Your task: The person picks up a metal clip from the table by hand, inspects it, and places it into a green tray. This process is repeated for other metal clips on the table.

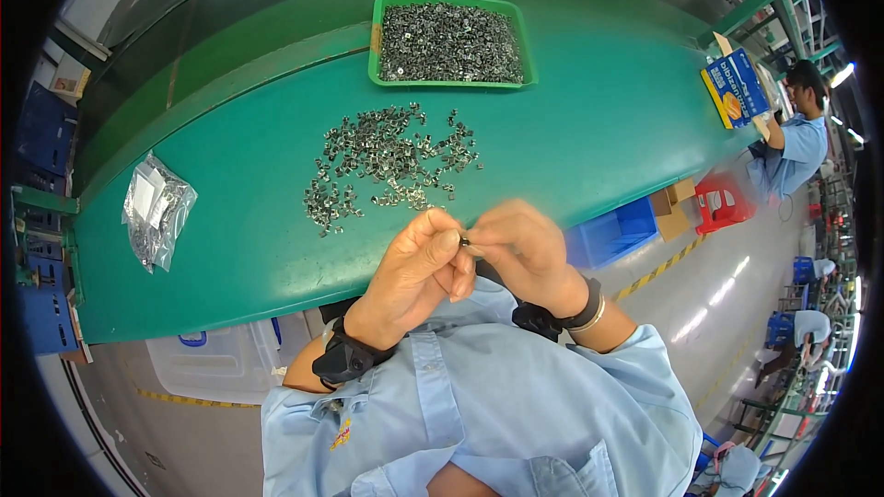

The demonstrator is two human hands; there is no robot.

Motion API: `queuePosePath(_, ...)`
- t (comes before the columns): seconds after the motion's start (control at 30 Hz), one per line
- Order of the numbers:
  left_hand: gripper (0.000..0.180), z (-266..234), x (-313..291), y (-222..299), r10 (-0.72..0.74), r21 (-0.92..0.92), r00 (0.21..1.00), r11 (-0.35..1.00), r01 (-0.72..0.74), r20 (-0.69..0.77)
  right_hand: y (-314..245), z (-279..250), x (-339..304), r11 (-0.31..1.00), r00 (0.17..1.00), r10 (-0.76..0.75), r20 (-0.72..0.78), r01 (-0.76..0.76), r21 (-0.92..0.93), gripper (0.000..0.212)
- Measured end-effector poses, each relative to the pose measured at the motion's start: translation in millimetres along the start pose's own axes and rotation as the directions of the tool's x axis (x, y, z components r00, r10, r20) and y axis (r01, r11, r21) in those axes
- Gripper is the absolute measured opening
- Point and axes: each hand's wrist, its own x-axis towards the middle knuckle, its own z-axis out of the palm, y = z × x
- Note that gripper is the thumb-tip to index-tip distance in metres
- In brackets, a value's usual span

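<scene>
- Part [465,242], small and dark, sits at the fingertips where the left hand [419,262] and the right hand [523,253] meet.
- Both hands are up near the close edge of the green table [249,230], in front of the person's blue shirt [497,377].
- Just past the hands is a messy pile [387,156] of little shiny bits. Green top shows on both sides of it.
- Farther back sits a green tray [451,84] full of bits. A clear bag [158,212] lies far left.
- Left thumb and finger pinch the part, closed tight.
- Right thumb and finger are nearly together beside it; blur hides whether they grip.
</scene>
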Motion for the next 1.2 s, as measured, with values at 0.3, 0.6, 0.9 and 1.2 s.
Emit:
queuePosePath(0.3, 0.014, -1.3, -0.2, 9.2, -0.003, 0.226, 0.999, 0.974, 0.012, -0.039, 0.8, -2.6, 1.0, 0.998, 0.997, -0.009, 0.076, 0.014, -0.064, 0.017)
queuePosePath(0.6, 0.018, 3.5, 2.3, 8.9, 0.076, 0.312, 0.986, 0.95, -0.027, -0.148, 11.9, -23.1, 28.7, 0.99, 0.986, -0.006, 0.169, 0.03, -0.14, 0.016)
queuePosePath(0.9, 0.016, -13.2, 4.9, 16.3, 0.072, 0.112, 0.995, 0.992, -0.065, -0.063, 78.0, -55.0, 116.8, 0.946, 0.983, 0.18, -0.043, -0.185, -0.265, 0.013)
queuePosePath(1.2, 0.015, -14.4, 3.9, 18.4, -0.005, 0.116, 1.0, 0.993, 0.008, -0.021, 86.8, -39.1, 82.8, 0.86, 0.861, 0.368, 0.351, -0.172, -0.48, 0.015)
